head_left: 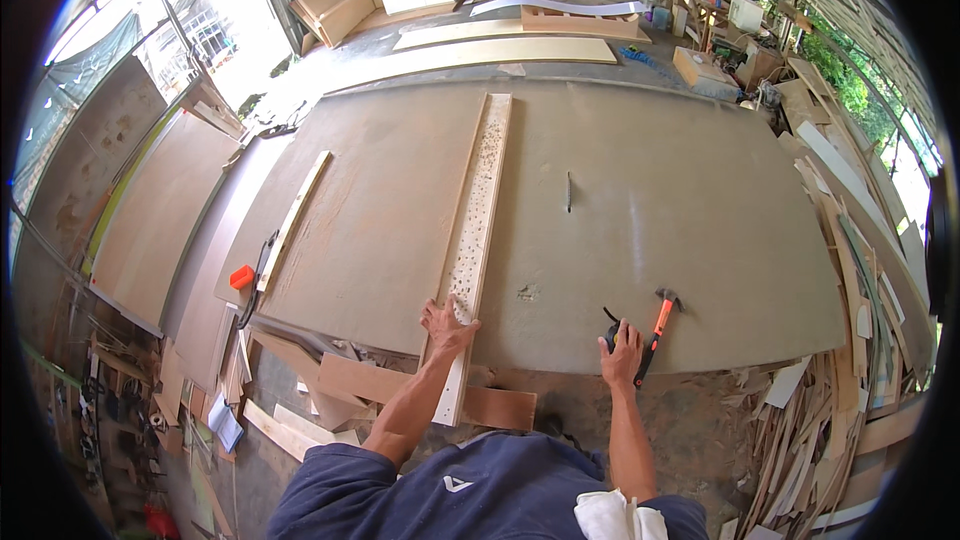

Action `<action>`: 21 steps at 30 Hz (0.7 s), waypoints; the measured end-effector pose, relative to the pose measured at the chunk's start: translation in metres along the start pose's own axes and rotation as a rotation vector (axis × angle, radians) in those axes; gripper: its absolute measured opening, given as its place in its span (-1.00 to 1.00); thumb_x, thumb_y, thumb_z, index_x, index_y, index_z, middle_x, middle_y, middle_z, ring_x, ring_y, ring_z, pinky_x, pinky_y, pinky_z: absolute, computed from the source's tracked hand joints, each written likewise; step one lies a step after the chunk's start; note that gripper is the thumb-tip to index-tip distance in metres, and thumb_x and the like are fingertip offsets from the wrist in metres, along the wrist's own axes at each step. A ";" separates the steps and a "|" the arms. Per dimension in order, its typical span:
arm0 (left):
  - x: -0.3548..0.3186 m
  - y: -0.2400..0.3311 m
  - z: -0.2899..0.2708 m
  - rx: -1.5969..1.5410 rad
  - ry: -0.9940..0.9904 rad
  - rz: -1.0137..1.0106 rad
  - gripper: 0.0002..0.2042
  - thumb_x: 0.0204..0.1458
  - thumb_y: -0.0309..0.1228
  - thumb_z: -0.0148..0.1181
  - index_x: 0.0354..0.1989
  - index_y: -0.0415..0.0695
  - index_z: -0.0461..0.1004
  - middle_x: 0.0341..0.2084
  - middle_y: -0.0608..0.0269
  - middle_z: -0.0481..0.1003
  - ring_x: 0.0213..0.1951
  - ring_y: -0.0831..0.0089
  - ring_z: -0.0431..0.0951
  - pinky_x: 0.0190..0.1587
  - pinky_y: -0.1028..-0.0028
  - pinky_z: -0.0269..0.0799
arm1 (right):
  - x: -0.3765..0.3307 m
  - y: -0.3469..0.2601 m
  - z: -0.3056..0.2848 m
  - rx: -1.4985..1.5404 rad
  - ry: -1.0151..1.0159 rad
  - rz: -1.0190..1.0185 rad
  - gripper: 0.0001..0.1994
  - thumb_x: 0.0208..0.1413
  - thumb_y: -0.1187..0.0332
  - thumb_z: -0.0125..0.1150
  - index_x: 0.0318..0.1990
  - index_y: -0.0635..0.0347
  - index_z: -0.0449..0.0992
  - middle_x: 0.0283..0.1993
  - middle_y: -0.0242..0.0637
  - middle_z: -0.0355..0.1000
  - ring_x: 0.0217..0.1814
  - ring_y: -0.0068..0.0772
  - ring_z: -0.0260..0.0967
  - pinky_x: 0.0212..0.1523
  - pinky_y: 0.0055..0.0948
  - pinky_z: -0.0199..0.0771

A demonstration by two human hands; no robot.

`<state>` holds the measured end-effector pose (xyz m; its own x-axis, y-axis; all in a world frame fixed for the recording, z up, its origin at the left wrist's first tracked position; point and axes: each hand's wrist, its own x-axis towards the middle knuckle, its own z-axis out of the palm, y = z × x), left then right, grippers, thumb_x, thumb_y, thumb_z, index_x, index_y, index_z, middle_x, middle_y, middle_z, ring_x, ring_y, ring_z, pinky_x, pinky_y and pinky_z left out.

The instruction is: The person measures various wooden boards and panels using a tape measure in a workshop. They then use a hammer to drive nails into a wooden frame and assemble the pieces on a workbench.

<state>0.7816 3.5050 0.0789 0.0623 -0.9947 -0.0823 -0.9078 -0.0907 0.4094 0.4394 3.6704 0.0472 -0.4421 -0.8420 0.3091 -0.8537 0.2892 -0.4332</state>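
Note:
A long narrow wooden board (478,200), pale and dotted with dark holes or spots, lies lengthwise on the big work table (700,200). A thin wooden strip (462,202) runs along its left side. My left hand (450,327) grips across the near part of the board, thumb at its right edge. The board's near end juts past the table edge. At the front of the table, my right hand (624,350) is closed around a small black tape measure (606,338), partly hidden by the fingers. Just right of it lies a hammer (658,333) with an orange and black handle.
A slim pen-like tool (569,192) lies mid-table. To the left are a short wooden strip (294,220), a black cord (262,270) and an orange block (241,278). Scrap strips (790,450) are heaped at right. Long panels (480,55) lie beyond the table; sheets (160,210) lean at left.

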 end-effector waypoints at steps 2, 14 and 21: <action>0.007 0.005 0.012 -0.014 0.029 0.007 -0.14 -0.32 -0.06 0.55 0.28 0.03 0.36 0.22 -0.27 0.13 0.34 -0.14 0.04 0.34 -0.03 -0.06 | 0.000 0.003 0.002 -0.013 0.028 0.002 -0.29 0.11 0.16 0.36 0.34 0.32 0.25 0.18 -0.01 0.29 0.26 0.09 0.21 0.27 -0.04 0.25; 0.030 0.052 0.029 -0.014 -0.023 0.060 -0.18 -0.28 -0.01 0.54 0.25 0.02 0.40 0.27 -0.38 0.10 0.33 -0.21 0.05 0.31 -0.04 -0.06 | 0.003 -0.001 0.015 -0.042 0.171 0.049 -0.35 0.13 0.11 0.26 0.31 0.25 0.28 0.18 0.01 0.29 0.21 0.11 0.24 0.23 0.03 0.24; 0.032 0.051 0.031 0.046 -0.041 0.029 -0.17 -0.23 -0.01 0.52 0.31 0.09 0.34 0.31 -0.28 0.07 0.38 -0.15 -0.01 0.37 -0.01 -0.09 | 0.002 -0.006 0.017 -0.058 0.205 0.077 -0.37 0.10 0.14 0.27 0.28 0.24 0.30 0.16 0.01 0.29 0.23 0.13 0.23 0.26 0.04 0.23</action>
<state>0.7244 3.4703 0.0692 0.0191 -0.9939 -0.1088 -0.9271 -0.0584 0.3701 0.4485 3.6595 0.0362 -0.5479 -0.7084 0.4450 -0.8271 0.3792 -0.4147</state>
